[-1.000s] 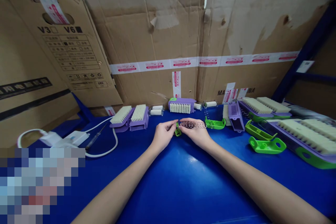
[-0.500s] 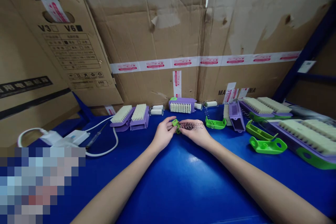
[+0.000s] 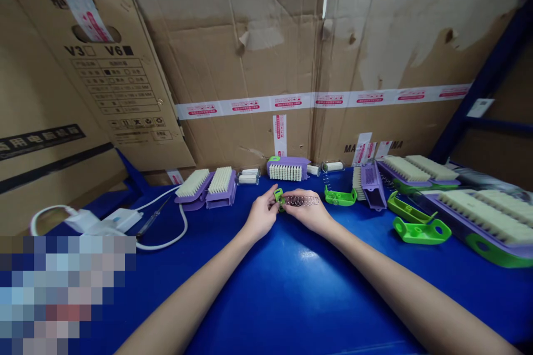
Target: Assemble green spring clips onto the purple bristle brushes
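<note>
Over the middle of the blue table, my left hand is closed on a small green plastic bracket. My right hand pinches a metal coil spring at the bracket's right side; the spring's free end points right, over the back of that hand. Fingers hide where spring and bracket meet. Behind the hands, a purple brush with cream bristles leans on its side against the cardboard. Right of my hands lies another green bracket with a spring standing at its left end.
Two purple brush heads lie at left, near clear-cased white rollers. A screwdriver and a white charger with cable are farther left. At right are green brackets and several brushes. Cardboard walls the back.
The green bracket has turned slightly more upright between my fingers. Both hands stay together in nearly the same place, and the view has shifted a little.
</note>
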`<state>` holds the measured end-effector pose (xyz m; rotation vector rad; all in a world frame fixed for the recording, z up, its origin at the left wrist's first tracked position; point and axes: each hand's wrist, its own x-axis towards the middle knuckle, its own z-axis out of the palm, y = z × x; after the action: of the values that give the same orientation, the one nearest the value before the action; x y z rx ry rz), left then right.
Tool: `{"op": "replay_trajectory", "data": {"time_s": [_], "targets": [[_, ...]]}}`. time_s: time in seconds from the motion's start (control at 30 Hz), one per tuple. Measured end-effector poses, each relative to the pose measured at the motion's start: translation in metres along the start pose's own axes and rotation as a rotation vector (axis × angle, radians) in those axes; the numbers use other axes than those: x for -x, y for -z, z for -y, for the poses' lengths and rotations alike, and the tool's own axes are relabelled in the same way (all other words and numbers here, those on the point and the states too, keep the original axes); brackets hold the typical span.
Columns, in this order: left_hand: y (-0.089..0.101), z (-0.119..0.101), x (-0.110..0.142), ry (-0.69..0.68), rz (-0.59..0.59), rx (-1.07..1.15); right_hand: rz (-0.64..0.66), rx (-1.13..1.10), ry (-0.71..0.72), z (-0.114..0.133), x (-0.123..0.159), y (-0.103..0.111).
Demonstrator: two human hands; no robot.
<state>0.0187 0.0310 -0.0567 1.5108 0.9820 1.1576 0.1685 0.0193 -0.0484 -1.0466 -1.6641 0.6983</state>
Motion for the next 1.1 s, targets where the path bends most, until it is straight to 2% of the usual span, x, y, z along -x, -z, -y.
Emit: {"op": "replay_trajectory", "data": {"time_s": [0.2, 0.5, 0.67, 0.83, 1.1], "targets": [[0.0009, 0.0003, 0.0, -0.063, 0.045, -0.081, -0.041, 0.007, 0.073, -0.0016, 0.001, -0.0034], [-0.0001, -0.0053, 0.0025, -0.045, 0.042, -0.092, -0.018, -0.026, -0.05, -0.0023, -0.0025, -0.0028], [-0.0003, -0.0027, 0.0015, -0.064, 0.041, -0.099, 0.019, 0.009, -0.033, 0.0006, -0.004, -0.0006], [-0.0003, -0.0028, 0.0019, -0.053, 0.044, -0.118, 0.004, -0.092, -0.112, 0.0001, -0.004, -0.0022], [0.0003, -0.0021, 0.0027, -0.062, 0.025, -0.093, 0.079, -0.095, -0.11, -0.0015, -0.0069, 0.0005]]}}
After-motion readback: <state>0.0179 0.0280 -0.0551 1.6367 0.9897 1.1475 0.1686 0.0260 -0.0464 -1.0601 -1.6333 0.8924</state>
